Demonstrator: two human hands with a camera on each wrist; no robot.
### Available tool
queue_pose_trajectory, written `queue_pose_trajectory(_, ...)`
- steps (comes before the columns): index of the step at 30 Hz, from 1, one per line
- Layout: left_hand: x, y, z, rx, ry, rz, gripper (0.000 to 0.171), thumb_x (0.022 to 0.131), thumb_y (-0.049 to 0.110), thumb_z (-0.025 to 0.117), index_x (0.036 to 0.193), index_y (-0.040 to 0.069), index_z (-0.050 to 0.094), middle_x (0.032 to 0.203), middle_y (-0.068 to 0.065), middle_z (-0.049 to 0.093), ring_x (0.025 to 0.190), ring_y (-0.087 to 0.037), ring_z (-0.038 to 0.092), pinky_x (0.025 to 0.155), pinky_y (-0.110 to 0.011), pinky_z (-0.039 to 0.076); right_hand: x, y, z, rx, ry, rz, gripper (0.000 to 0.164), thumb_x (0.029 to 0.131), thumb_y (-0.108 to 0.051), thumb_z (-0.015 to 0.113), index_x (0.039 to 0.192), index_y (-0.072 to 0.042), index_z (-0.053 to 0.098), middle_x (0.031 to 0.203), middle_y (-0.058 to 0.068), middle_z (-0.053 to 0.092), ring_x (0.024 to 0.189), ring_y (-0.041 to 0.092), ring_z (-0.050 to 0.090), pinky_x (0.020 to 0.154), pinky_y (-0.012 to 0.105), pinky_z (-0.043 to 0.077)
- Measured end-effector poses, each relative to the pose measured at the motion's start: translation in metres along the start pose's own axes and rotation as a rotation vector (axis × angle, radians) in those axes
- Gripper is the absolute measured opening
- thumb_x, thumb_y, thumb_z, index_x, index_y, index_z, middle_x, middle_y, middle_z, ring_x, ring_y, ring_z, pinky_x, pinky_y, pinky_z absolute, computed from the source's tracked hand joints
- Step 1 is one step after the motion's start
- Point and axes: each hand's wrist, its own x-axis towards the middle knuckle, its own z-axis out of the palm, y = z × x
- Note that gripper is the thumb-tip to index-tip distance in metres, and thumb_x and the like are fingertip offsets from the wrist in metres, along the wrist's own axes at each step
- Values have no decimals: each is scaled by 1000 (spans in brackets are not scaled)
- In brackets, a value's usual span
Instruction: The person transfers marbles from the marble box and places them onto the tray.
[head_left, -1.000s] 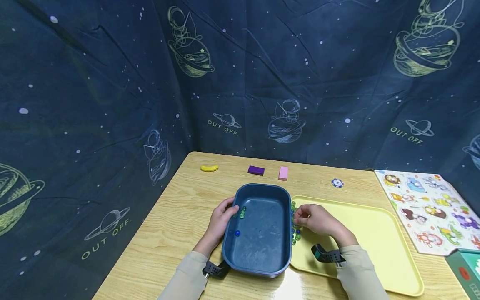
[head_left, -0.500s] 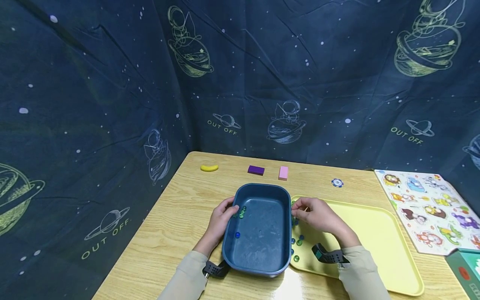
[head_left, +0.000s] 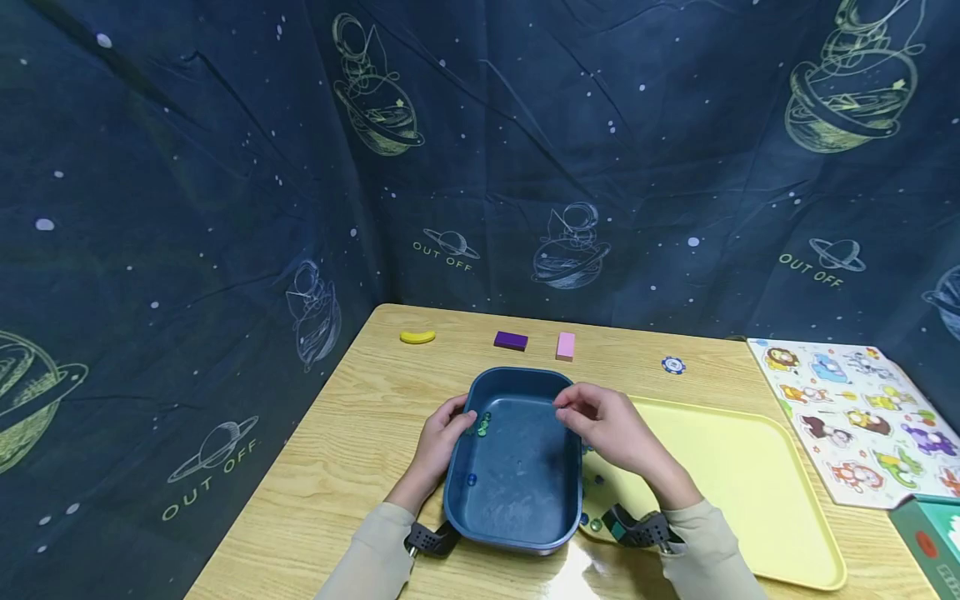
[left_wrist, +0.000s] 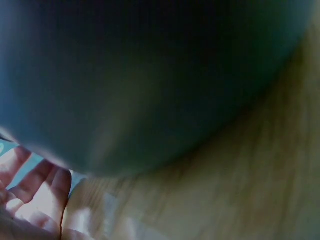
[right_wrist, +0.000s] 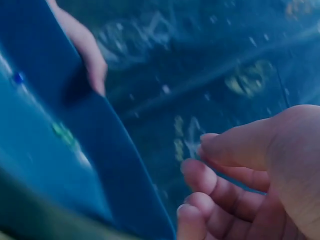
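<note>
My left hand point(head_left: 437, 442) grips the left rim of a deep blue plastic bin point(head_left: 517, 475), thumb over the edge and fingers outside. Inside it, several green glass marbles point(head_left: 483, 427) lie along the left side, with a blue marble point(head_left: 472, 480) nearer the front. Over the bin's right rim hangs my right hand point(head_left: 611, 429), thumb and fingertips drawn together; I cannot tell whether a marble is between them. More marbles point(head_left: 596, 524) rest at the left end of the yellow tray point(head_left: 720, 475), partly hidden by the bin and right hand.
Toward the back of the wooden table point(head_left: 352, 425) lie a toy banana point(head_left: 417, 337), a purple block point(head_left: 511, 341), a pink block point(head_left: 566, 347) and a poker chip point(head_left: 673, 365). An animal puzzle board point(head_left: 855, 417) and a green box point(head_left: 930, 542) stand at right.
My right hand has moved left and up from the tray's marbles to over the bin. Marbles on the tray have scattered toward the front. The blue marble in the bin has rolled slightly forward.
</note>
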Motion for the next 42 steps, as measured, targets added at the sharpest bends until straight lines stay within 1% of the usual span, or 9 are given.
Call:
queue_pose_trajectory(6,0,0,0,5,2,1,37,90,12,52,124,-2,51,118,-22,54,93,-19,52,85,-37,42,-3,-14,33,-2,-74,-97,9,85,-18,63,93,-21,63,74,-8,56,63,10,50,53,24,43)
queue_pose_trajectory(12,-1,1,0,24,2,-1,37,91,13,52,124,-2,50,119,-21,54,94,-17,51,86,-38,41,-5,-19,58,9,-174,-153,10,86,-20,62,96,-20,62,71,-9,58,58,6,53,52,23,45)
queue_pose_trajectory(18,-1,1,0,34,-3,-5,37,92,14,50,125,-1,50,120,-20,54,95,-16,51,85,-33,40,-10,-23,77,22,-294,-156,16,87,-20,60,100,-11,63,74,-10,60,60,4,55,54,21,44)
queue_pose_trajectory(22,-1,1,0,28,-5,-10,37,92,14,50,125,-1,49,119,-21,53,94,-16,51,85,-36,40,-14,-23,89,26,-379,-130,21,86,-18,60,104,-7,63,74,-11,60,62,1,55,56,18,42)
queue_pose_trajectory(25,-1,1,1,26,-4,-12,37,92,13,50,125,-1,49,119,-21,53,92,-16,51,86,-39,40,-16,-22,98,-7,-419,-123,25,86,-19,60,106,-6,63,72,-14,59,62,-1,53,57,17,42)
queue_pose_trajectory(29,-1,2,1,24,-1,-9,37,91,13,50,125,-1,50,119,-21,54,92,-15,51,86,-39,40,-18,-20,104,-79,-461,-156,28,86,-21,60,110,-5,62,73,-17,59,66,-5,53,64,16,42)
queue_pose_trajectory(33,-1,3,2,15,1,-5,36,91,13,51,125,-1,50,119,-21,54,93,-15,51,87,-41,39,-19,-20,104,-110,-545,-198,28,90,-21,55,112,-6,62,80,-17,62,74,-6,54,70,16,44)
queue_pose_trajectory(37,-1,1,2,14,6,-5,36,91,13,51,125,-1,50,119,-20,54,94,-15,52,87,-38,40,-19,-20,104,-111,-596,-242,20,89,-16,55,104,-10,66,85,-14,64,78,-6,55,71,15,44)
queue_pose_trajectory(42,-1,0,2,11,10,-2,37,91,13,51,125,-2,50,121,-20,54,96,-15,52,84,-27,40,-20,-18,105,-58,-616,-212,18,81,2,60,91,-11,69,76,-13,64,70,-5,57,64,12,45)
